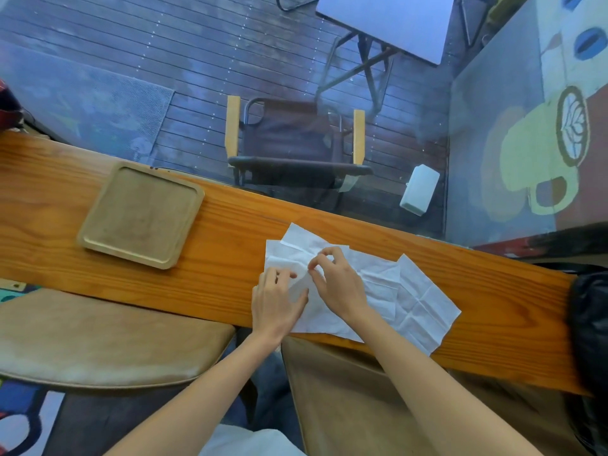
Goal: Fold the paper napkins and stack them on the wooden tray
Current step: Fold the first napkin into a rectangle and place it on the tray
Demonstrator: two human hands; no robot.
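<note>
My left hand (278, 299) lies just below the centre of the frame with its palm down on the white paper napkins (388, 291), fingers spread and relaxed, pressing the near-left part of the sheets flat rather than gripping them. My right hand (335, 279) sits just beside it to the right, thumb and forefinger pinched on a raised crease of the top napkin, the other fingers curled above the paper. The napkins lie unfolded and overlapping on the wooden counter (49, 205), spreading from the centre toward the lower right, their near edges reaching the counter's front edge. The wooden tray (98, 240) sits on the same counter in the left-centre of the frame, well apart from the napkins, with no napkin on it. Beyond the counter, in the upper middle, a dark folding chair (292, 143) stands on the plank floor. A tan cushion (98, 343) fills the lower left.
</note>
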